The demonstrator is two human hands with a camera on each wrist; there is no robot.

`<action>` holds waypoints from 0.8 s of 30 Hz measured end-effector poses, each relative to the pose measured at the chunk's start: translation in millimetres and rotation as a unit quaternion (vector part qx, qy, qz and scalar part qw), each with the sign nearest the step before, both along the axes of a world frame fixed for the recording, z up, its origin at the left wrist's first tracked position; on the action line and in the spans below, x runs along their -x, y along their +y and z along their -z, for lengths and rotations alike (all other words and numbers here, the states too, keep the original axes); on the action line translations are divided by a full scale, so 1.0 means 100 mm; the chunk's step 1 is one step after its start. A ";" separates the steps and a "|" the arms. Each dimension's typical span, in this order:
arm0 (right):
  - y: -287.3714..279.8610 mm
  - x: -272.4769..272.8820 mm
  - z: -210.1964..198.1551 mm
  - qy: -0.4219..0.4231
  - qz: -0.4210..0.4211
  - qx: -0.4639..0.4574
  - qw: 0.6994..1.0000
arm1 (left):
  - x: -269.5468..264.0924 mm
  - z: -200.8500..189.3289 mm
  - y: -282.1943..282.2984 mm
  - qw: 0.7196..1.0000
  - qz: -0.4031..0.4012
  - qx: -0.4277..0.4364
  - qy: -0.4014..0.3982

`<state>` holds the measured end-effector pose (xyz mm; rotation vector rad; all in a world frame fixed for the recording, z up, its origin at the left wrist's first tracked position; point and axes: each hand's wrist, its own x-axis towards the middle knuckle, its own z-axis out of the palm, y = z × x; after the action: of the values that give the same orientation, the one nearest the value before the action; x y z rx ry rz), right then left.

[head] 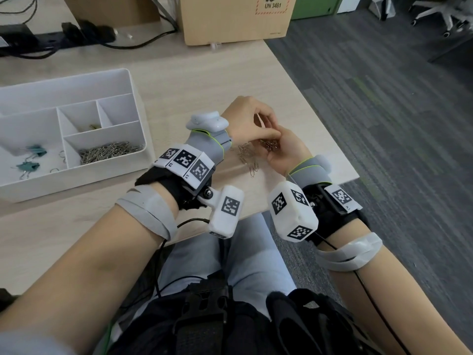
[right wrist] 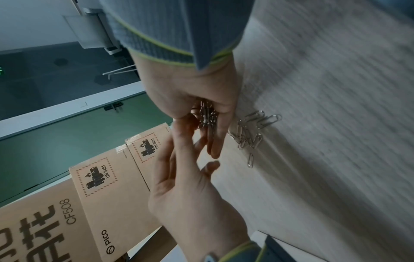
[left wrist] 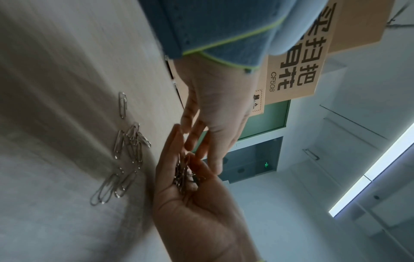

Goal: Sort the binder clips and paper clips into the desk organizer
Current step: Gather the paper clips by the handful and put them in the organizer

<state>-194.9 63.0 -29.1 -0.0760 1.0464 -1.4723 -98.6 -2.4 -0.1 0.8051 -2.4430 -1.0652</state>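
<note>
My left hand (head: 258,121) is cupped on its side, fingers curled round a small bunch of silver paper clips (left wrist: 183,177). My right hand (head: 281,139) meets it from the right with straight fingers (right wrist: 186,141) that touch the cupped palm, thumb apart. Several loose paper clips (head: 247,157) lie on the table just below both hands. The white desk organizer (head: 138,103) stands at the left. Its front right compartment holds a pile of paper clips (head: 110,151), and its large left compartment holds two teal binder clips (head: 35,151).
The table's right edge (head: 320,139) runs close beside the hands, with grey carpet beyond. A cardboard box (head: 235,19) stands at the back, and a black power strip (head: 51,39) with cables at the back left. Something small and gold (head: 93,127) lies in a middle compartment.
</note>
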 end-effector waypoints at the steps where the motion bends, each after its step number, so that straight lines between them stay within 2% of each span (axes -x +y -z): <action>1: 0.01 0.01 -0.01 -0.008 0.009 0.003 1.000 | -0.01 0.00 -0.01 1.000 -0.019 0.007 0.015; 4: 0.06 0.05 0.00 -0.038 0.055 -0.005 0.998 | -0.07 0.06 -0.05 0.992 -0.115 0.030 0.039; 6: 0.07 0.10 0.03 -0.026 0.105 -0.008 0.994 | -0.12 0.17 -0.08 0.990 -0.133 0.036 -0.011; 8: 0.09 0.14 0.05 -0.021 0.136 0.000 0.991 | -0.16 0.26 -0.06 0.990 -0.098 0.045 -0.088; 10: 0.10 0.14 0.04 -0.025 0.144 0.001 0.989 | -0.18 0.30 0.01 0.988 -0.047 0.042 -0.143; 13: 0.12 0.12 0.01 -0.040 0.144 -0.001 0.989 | -0.17 0.32 0.15 0.975 -0.014 0.071 -0.212; 20: 0.18 0.06 -0.08 -0.110 0.137 -0.001 0.985 | -0.29 0.36 0.12 0.987 0.002 0.033 -0.157; 24: 0.17 -0.01 -0.10 -0.120 0.129 -0.010 0.984 | -0.42 0.33 0.11 0.989 -0.016 0.053 -0.139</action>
<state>-193.6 80.4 -19.3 0.2547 0.8980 -1.6566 -56.5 8.4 -33.1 1.0147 -2.6784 -0.8509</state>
